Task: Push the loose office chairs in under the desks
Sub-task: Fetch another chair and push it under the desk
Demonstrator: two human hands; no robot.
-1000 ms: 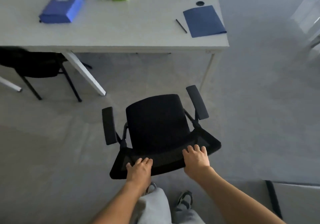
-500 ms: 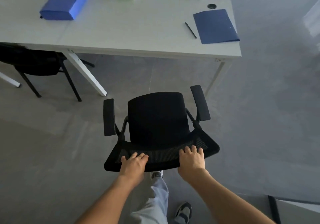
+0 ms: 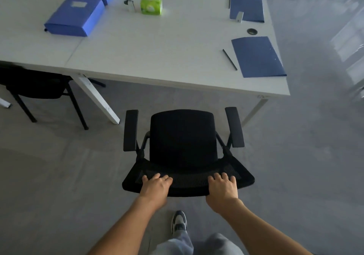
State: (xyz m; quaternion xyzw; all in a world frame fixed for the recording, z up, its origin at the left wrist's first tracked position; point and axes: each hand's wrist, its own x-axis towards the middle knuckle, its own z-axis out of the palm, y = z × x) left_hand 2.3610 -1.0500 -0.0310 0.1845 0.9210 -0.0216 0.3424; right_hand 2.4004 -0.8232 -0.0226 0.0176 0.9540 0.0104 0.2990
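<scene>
A black office chair (image 3: 182, 138) with two armrests stands on the grey floor just in front of the white desk (image 3: 149, 57), its seat facing the desk edge. My left hand (image 3: 155, 184) grips the top of the mesh backrest on its left side. My right hand (image 3: 222, 186) grips the same backrest top on the right. The chair's front edge lies close to the desk's near edge, between a slanted white desk leg (image 3: 98, 99) and the right desk leg (image 3: 254, 110).
A second black chair (image 3: 37, 85) sits tucked under the desk at the left. On the desk lie blue boxes (image 3: 75, 16), a green tissue pack (image 3: 151, 6), blue folders (image 3: 258, 56) and a pen (image 3: 229, 59). My shoe (image 3: 178, 222) is behind the chair.
The chair has rolled forward toward the desk and turned square to it. Both hands stayed on the backrest and I stepped after it.
</scene>
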